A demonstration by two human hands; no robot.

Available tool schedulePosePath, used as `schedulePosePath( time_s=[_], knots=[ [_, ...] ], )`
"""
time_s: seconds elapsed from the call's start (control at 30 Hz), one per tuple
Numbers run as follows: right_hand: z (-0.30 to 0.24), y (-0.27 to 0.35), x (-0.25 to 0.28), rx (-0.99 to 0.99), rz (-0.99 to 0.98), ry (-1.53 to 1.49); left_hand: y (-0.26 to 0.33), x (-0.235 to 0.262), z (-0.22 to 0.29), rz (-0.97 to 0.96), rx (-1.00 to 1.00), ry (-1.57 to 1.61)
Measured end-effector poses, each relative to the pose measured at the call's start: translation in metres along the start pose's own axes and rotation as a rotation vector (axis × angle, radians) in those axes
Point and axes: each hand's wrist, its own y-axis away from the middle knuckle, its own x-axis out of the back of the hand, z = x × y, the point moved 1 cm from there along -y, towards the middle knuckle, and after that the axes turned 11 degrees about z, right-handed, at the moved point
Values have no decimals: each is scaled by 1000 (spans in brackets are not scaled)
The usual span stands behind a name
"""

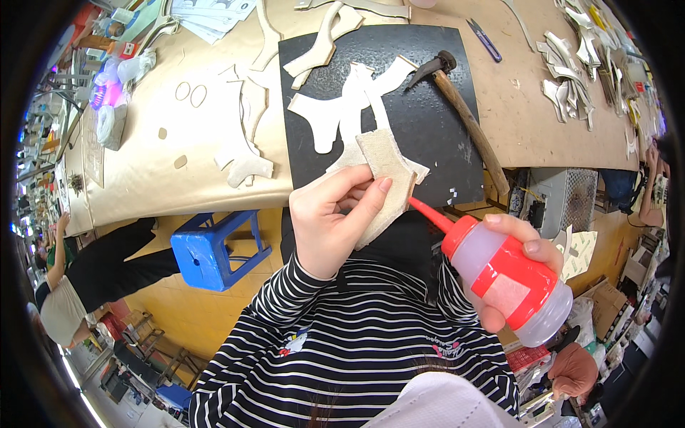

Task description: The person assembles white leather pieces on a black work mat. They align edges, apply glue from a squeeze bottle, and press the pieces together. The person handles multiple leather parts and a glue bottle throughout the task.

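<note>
Pointing at edge of beige piece [397,188], red-capped bottle [508,279]; open room between hands [330,220].

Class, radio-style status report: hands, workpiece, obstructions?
Left hand pinching beige cut panel. Right hand holding red-capped squeeze bottle, red nozzle near panel's edge. Wooden-handled hammer beyond, clear of both hands.

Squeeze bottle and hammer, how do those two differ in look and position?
The squeeze bottle is red and translucent with a pointed nozzle; the hammer has a dark head and brown handle. The bottle is held in the right hand; the hammer lies on the black mat, its handle reaching past the edge. Both are right of the beige piece in the left hand.
</note>
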Motion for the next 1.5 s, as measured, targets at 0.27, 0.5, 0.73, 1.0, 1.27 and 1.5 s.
schedulePosePath(
  time_s=[0.27, 0.5, 0.73, 1.0, 1.27, 1.5],
  knots=[
    [-1, 1, -7, 14, 80, 157, 2, 0, -1, 14, 26, 27],
    [0, 2, -6, 57, 121, 206, 3, 1, 1, 1, 64, 51],
    [2, 1, -8, 65, 105, 166, 4, 2, 1, -3, 118, 128],
    [0, -3, -8, 74, 110, 175, 5, 2, 3, -24, 118, 115],
    [7, -3, -8, 81, 124, 27, 5, 3, 4, -37, 99, 77],
    [16, -9, -1, 94, 63, -36, 4, 5, 3, -37, 58, 5]
  ],
)
